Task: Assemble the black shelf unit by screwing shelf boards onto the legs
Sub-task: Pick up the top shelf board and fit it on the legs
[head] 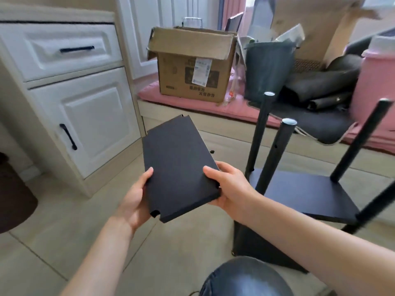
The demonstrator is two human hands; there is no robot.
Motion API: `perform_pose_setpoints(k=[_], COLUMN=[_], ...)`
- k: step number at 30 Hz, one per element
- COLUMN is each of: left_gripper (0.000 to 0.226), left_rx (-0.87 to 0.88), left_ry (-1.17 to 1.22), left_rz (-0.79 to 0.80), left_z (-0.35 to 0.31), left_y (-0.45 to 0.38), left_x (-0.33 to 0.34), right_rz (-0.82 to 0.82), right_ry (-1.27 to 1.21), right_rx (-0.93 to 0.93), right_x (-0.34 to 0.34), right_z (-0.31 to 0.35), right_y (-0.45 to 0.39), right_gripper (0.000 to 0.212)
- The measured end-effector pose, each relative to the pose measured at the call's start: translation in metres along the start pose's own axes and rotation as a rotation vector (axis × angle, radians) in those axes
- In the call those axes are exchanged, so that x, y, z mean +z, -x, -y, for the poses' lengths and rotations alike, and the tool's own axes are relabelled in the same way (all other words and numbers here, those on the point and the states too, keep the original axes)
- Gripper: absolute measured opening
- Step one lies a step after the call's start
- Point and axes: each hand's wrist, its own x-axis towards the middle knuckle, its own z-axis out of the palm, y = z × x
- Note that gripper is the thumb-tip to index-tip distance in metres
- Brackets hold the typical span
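A loose black shelf board (pixel 177 165) is held flat in the air over the floor, its long side pointing away from me. My left hand (pixel 136 199) grips its near left edge, thumb on top. My right hand (pixel 226 186) grips its near right corner, thumb lying on the top face. A notch shows at the board's near left corner. To the right stands the partly built black shelf unit (pixel 303 195): a board fixed low on several upright black legs (pixel 271 154), with another board beneath it.
A white cabinet (pixel 70 99) with drawer and door stands at left. Behind, a low bench with a pink cushion (pixel 192 103) carries a cardboard box (pixel 192 65), a dark bin (pixel 267 67) and black bags. My knee (pixel 245 278) is at the bottom. Tiled floor lies below.
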Motion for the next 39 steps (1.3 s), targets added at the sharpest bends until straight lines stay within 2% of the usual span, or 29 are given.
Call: perform_pose_setpoints(k=[6, 11, 16, 21, 26, 30, 33, 35, 39], left_gripper=[0.048, 0.034, 0.047, 0.052, 0.026, 0.017, 0.011, 0.012, 0.028], left_rx=[0.159, 0.177, 0.19, 0.217, 0.18, 0.215, 0.203, 0.183, 0.142], left_ry=[0.022, 0.036, 0.002, 0.072, 0.214, 0.251, 0.252, 0.266, 0.316], left_rz=[0.101, 0.206, 0.274, 0.352, 0.307, 0.253, 0.249, 0.27, 0.279], left_z=[-0.032, -0.037, -0.033, -0.029, -0.014, 0.003, 0.017, 0.028, 0.049], left_y=[0.03, 0.045, 0.055, 0.068, 0.075, 0.075, 0.07, 0.064, 0.053], left_x=[0.05, 0.111, 0.165, 0.215, 0.263, 0.296, 0.318, 0.333, 0.362], right_rz=[-0.028, -0.062, -0.002, -0.06, -0.22, -0.433, -0.652, -0.731, -0.659], right_ry=[0.003, -0.058, 0.023, 0.017, 0.236, 0.602, 0.845, 0.885, 0.85], right_rx=[-0.056, -0.039, -0.067, -0.108, -0.295, -0.43, -0.501, -0.464, -0.242], right_x=[-0.026, -0.072, -0.126, -0.169, -0.206, -0.244, -0.277, -0.297, -0.326], right_z=[0.068, 0.109, 0.139, 0.167, 0.191, 0.203, 0.205, 0.202, 0.185], right_y=[0.038, 0.067, 0.1, 0.114, 0.115, 0.114, 0.115, 0.116, 0.118], right_gripper=[0.011, 0.015, 0.019, 0.022, 0.016, 0.017, 0.02, 0.029, 0.057])
